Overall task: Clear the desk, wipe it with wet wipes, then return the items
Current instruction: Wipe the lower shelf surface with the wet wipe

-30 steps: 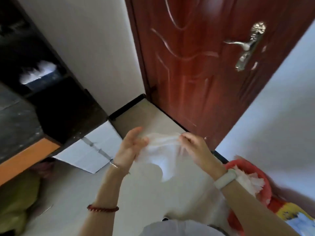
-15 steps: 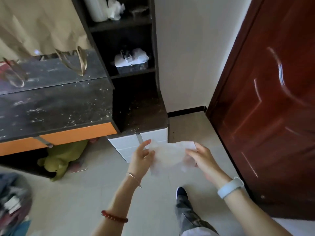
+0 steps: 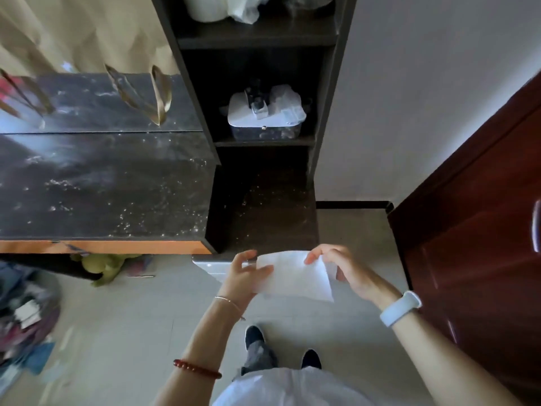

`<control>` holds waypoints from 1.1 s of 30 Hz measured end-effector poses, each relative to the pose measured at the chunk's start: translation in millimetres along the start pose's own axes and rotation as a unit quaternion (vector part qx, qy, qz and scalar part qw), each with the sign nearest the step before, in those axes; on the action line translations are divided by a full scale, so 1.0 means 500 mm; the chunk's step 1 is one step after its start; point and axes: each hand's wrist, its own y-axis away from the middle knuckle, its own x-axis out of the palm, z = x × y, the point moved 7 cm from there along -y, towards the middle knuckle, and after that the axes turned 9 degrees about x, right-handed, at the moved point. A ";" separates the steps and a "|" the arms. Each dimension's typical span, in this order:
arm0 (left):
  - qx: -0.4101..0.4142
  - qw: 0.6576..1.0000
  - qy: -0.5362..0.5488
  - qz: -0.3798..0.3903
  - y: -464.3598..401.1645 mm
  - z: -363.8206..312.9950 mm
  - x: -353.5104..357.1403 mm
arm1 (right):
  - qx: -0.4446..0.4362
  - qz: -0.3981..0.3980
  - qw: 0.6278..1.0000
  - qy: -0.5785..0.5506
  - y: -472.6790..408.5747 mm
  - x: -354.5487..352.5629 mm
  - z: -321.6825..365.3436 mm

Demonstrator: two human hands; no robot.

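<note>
Wet wipe (image 3: 295,273), a thin white sheet, is spread flat in the air between both hands just off the front right corner of the dusty dark desk (image 3: 102,183). Left hand (image 3: 244,275) pinches its left edge and right hand (image 3: 341,268) pinches its top right corner, above the pale floor (image 3: 123,332).

We look down on a pale tiled floor (image 3: 123,332). A white wall (image 3: 409,98) with a black baseboard (image 3: 352,204) meets a reddish-brown wooden door (image 3: 483,230) at our right. A dark shelving unit (image 3: 257,39) stands against the wall, with a lidded box (image 3: 265,118) on one shelf. At our left beige curtains (image 3: 73,30) hang. Soft daylight falls from the left.
</note>
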 end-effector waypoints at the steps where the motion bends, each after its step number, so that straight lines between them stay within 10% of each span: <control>1: 0.011 0.999 -0.023 -0.025 -0.027 0.000 -0.010 | 0.014 0.001 1.000 -0.026 -0.031 0.011 -0.003; 7: 0.102 0.988 -0.115 0.024 -0.159 -0.030 -0.021 | 0.208 -0.048 0.907 -0.364 -0.177 0.118 -0.118; 11: 0.108 0.961 -0.231 0.108 -0.225 -0.011 -0.006 | 0.257 -0.190 0.869 -0.378 -0.209 0.112 -0.157; 17: 0.093 0.910 -0.367 0.171 -0.310 0.063 0.018 | 0.178 -0.248 0.949 -0.079 -0.320 0.004 -0.153; 22: 0.102 0.854 -0.509 0.046 -0.381 0.123 -0.037 | 0.088 -0.432 0.891 0.110 -0.419 -0.080 -0.184; 29: 0.090 0.802 -0.589 -0.036 -0.462 0.151 -0.055 | -0.066 -0.226 0.868 0.437 -0.489 0.085 -0.252; 33: 0.116 0.789 -0.599 -0.068 -0.510 0.134 -0.060 | -0.050 -0.259 0.872 0.412 -0.575 -0.019 -0.202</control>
